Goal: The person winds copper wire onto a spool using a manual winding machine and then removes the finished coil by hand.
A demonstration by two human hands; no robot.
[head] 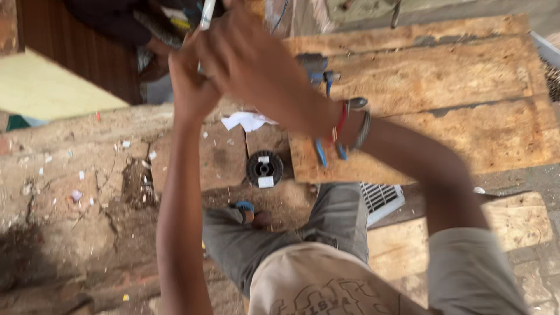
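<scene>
Both my hands are raised together near the top middle of the view. My right hand (pixel 248 55) is closed around a thin white stick-like thing (pixel 206 14) that pokes up past the frame's top edge. My left hand (pixel 189 81) is pressed against it from below, fingers curled; what it grips is hidden. Red and grey bands (pixel 350 122) circle my right wrist. The picture is blurred by motion.
A wooden board bench (pixel 443 87) lies to the right with a blue tool (pixel 319 73) on it. A black spool (pixel 264 168) and crumpled white paper (pixel 248 121) lie on the cracked dirt floor (pixel 70 204). A white grille (pixel 382 200) sits by my knee.
</scene>
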